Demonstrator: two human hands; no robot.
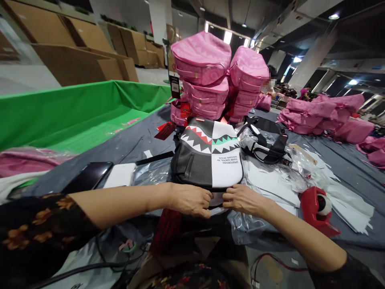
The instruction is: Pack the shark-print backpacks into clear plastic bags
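A black and white bag with a shark-teeth print lies on the dark cloth, its lettering upside down to me. My left hand grips the bag's near edge, fingers curled. Close to it on the right, my right hand pinches the same edge, the fingertips partly hidden. A white strip of the bag shows between the two hands. Below my left hand hangs a red tag. Another black and white bag with straps rests beyond on the right, amid clear plastic.
Stacked pink bags rise behind the bag, with more pink bags at right. A red tape dispenser sits among white papers. A black phone-like slab lies left. A green-lined bin borders the table; cardboard boxes stand behind.
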